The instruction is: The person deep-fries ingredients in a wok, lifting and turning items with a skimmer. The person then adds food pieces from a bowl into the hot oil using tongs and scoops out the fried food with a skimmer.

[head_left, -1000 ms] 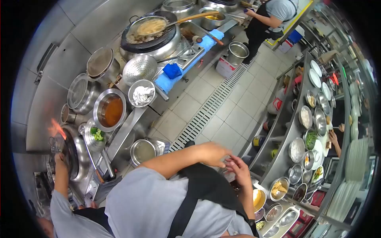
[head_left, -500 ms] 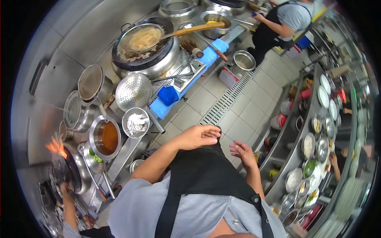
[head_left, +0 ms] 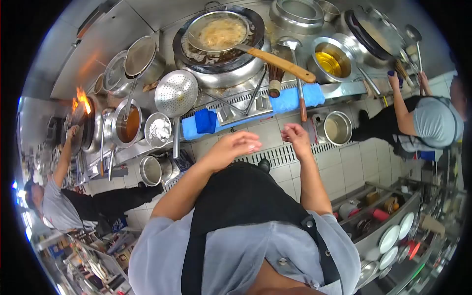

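Note:
My left hand (head_left: 236,148) is held in front of the black apron with its fingers stretched out and nothing in it. My right hand (head_left: 296,137) is raised opposite, empty, its fingers loosely bent and apart. Beyond both hands, a wire strainer with a long wooden handle (head_left: 282,64) rests over a large wok (head_left: 256,27), with pale frying food in the strainer. A folded dark blue cloth (head_left: 205,121) lies on a light blue towel (head_left: 297,97) along the stove edge. The right hand is nearest the brown handle of a ladle (head_left: 302,103), without touching it.
A perforated skimmer (head_left: 176,93), a bowl of crumpled whitish material (head_left: 158,130) and a pot of brown liquid (head_left: 118,129) stand left. A pot with yellow oil (head_left: 330,63) is right. Flames (head_left: 81,101) rise by a co-worker (head_left: 59,196); another person (head_left: 427,120) works right. A floor pot (head_left: 338,128) stands nearby.
My view has turned left, so the stove now runs across in front of me. My right hand has risen and bent its fingers; both hands remain empty.

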Demonstrator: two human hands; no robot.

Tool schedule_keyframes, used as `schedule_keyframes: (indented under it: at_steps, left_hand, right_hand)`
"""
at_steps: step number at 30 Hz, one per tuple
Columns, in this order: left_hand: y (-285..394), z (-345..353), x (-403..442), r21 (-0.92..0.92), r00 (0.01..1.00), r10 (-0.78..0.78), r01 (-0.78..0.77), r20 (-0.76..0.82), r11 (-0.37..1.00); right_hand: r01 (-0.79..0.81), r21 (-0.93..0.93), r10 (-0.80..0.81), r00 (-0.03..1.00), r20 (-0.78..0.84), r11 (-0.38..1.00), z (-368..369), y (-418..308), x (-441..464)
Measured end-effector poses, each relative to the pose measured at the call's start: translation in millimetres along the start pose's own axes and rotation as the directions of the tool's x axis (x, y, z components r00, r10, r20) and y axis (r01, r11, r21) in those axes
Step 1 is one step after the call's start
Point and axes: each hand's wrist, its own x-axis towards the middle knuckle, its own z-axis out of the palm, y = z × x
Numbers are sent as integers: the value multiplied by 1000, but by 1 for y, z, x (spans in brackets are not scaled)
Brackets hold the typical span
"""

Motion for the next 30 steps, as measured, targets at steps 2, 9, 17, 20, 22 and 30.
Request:
schedule_keyframes:
  at_steps: [2,9,17,20,22,30]
  left_hand:
    - [-11,4,-2,-24,994,-37,35,-105,999]
    - [-40,9,-34,-266,899,-110,-8,-423,964]
    - [-17,9,40,-397,977,-4,-83,-214,914]
    - [0,11,104,-468,992,25,-80,-123,880]
    - [11,11,138,-542,993,38,-94,-114,835]
    - [39,8,197,-730,982,69,-177,-176,660]
  right_hand:
    - [89,-26,-91,993,-73,996,-10,3,27]
    - [171,64,-158,973,-166,983,-68,-30,80]
    - [-27,-869,-314,927,-206,494,-101,-2,145]
    - [-85,-744,-132,965,-228,662,-88,16,151]
    - [-81,-843,-211,951,-224,531,-75,11,150]
    - [-91,-430,-32,962,-270,898,-12,-67,39]
